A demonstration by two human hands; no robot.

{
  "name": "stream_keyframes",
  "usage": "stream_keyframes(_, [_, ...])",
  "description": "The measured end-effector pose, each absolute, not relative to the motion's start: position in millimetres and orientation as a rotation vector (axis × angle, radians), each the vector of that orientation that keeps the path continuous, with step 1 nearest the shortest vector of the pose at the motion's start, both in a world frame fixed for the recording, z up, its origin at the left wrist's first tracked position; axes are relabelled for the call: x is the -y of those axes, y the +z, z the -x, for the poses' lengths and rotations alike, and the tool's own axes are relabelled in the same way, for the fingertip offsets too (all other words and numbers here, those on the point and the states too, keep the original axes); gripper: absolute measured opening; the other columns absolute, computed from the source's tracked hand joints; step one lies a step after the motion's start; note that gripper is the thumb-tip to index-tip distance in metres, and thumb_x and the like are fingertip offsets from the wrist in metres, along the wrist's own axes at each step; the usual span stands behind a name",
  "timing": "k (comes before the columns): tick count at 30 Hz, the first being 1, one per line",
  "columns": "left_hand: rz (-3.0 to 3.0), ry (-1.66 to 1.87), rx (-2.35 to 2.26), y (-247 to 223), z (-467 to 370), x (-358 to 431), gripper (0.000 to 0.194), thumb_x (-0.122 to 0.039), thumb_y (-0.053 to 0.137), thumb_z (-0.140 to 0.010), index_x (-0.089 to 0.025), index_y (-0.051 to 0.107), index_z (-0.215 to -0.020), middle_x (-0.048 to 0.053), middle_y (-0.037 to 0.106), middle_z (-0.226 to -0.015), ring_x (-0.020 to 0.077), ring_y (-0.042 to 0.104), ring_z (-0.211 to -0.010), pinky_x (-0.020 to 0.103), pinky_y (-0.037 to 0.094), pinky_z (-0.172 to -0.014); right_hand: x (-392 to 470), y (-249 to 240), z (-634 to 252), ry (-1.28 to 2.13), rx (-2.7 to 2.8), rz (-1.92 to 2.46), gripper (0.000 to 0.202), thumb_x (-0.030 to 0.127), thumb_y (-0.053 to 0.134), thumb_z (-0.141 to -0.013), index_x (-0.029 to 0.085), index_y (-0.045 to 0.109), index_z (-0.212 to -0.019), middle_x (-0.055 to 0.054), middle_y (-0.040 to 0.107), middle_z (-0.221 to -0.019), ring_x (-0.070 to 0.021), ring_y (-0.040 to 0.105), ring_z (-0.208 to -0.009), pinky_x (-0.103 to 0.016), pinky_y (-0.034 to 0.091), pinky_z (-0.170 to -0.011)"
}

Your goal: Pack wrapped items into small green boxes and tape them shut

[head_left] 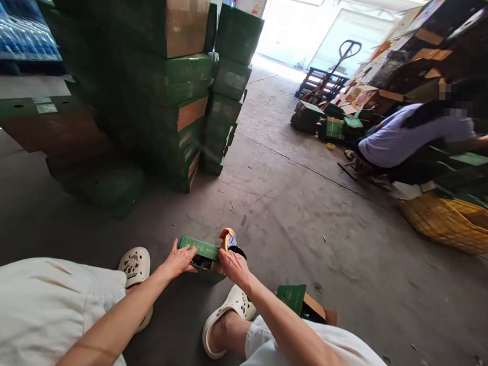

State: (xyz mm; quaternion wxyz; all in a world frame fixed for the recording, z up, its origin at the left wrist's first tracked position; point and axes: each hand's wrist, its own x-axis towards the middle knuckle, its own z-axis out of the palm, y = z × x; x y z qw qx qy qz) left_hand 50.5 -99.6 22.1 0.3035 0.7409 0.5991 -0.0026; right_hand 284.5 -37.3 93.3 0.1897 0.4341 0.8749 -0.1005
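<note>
Green box [204,249]: at 7 o'clock from the view's centre, dark contents showing under its lid; card probably light, stiff, easily dented.
Left hand [179,261]: at 8 o'clock of the box, fingers and thumb gripping its end.
Right hand [235,267]: at 4 o'clock, fingers wrapped around the tape dispenser [226,237].
Best hold: corners, likely firmer than the lid.

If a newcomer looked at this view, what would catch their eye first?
Probably the tall stack of green cartons at upper left. Next, at lower centre, the person's left hand rests on a small green box, while the right hand holds what looks like an orange tape dispenser at its end. At right, a co-worker in a lavender shirt sits low near a yellow basket.
</note>
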Motion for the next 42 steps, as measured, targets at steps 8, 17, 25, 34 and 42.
stream_keyframes(8, [-2.102,0.223,-1.644,12,-38,84,0.044,-0.062,0.068,-0.093,-0.028,0.069,-0.12,0.008,0.075,-0.116,0.0284,0.067,-0.117,0.06,-0.006,-0.129,34,89,-267,-0.213,-2.459,-1.213,0.028,0.014,0.039,-0.107,0.016,0.061,-0.124,-0.016,0.071,-0.114,-0.0257,0.072,-0.102,-0.031,0.049,-0.079])
stream_keyframes(17, [-2.157,0.206,-1.789,-47,-48,92,0.067,-0.054,0.063,-0.099,-0.038,0.043,-0.161,0.011,0.038,-0.17,0.0339,0.031,-0.157,0.072,0.007,-0.126,34,66,-248,-0.201,-2.467,-1.071,0.028,0.019,0.038,-0.109,0.018,0.06,-0.126,-0.014,0.072,-0.11,-0.0241,0.073,-0.097,-0.03,0.051,-0.082])
stream_keyframes(25, [-2.247,0.229,-1.816,-63,-45,93,0.071,-0.059,0.056,-0.101,-0.04,0.033,-0.165,0.009,0.038,-0.17,0.0345,0.033,-0.156,0.076,-0.006,-0.124,9,60,-241,-0.24,-2.459,-0.946,0.06,0.04,0.091,-0.08,0.019,0.06,-0.127,-0.015,0.073,-0.112,-0.0286,0.07,-0.102,-0.03,0.051,-0.083])
stream_keyframes(34, [-2.326,0.009,-1.73,-56,-44,101,0.14,-0.078,0.084,-0.061,-0.018,0.02,-0.17,0.026,0.03,-0.17,0.0469,0.023,-0.158,0.071,-0.002,-0.125,20,51,-247,-0.294,-2.488,-1.052,0.066,0.045,0.089,-0.081,0.021,0.059,-0.134,-0.017,0.068,-0.122,-0.0307,0.067,-0.108,-0.033,0.051,-0.087])
stream_keyframes(42, [-2.352,-0.01,-1.737,-59,-48,100,0.137,-0.076,0.086,-0.062,-0.014,0.026,-0.168,0.028,0.034,-0.167,0.0471,0.026,-0.157,0.066,0.005,-0.128,32,45,-236,-0.403,-2.448,-1.514,0.064,0.047,0.04,-0.111,0.021,0.026,-0.167,-0.018,0.069,-0.129,-0.0308,0.066,-0.117,-0.038,0.048,-0.096])
